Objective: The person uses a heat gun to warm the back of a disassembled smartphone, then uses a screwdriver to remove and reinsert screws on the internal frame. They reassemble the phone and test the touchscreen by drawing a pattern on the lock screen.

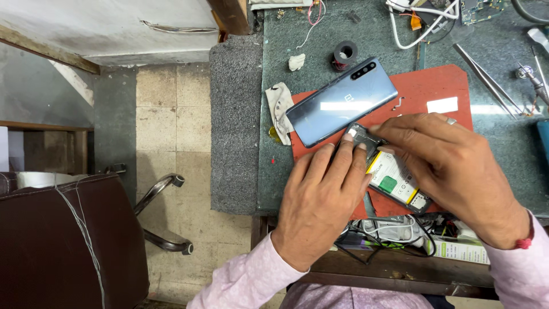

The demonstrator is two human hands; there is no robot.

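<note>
Both hands work on an opened phone (394, 174) lying on a red mat (426, 86). The left hand (320, 197) lies flat over the phone's near end, fingertips on its dark upper part. The right hand (452, 163) reaches in from the right, fingers pressing the same upper part; the white battery shows between the 2 hands. Just beyond them a grey back cover (341, 102) rests tilted across the mat's left edge, touching a dirty cloth (279, 109). A tape roll (345, 53) sits farther back, tweezers (486, 77) to the right. A brown chair (68, 234) stands on the tiled floor at left.
</note>
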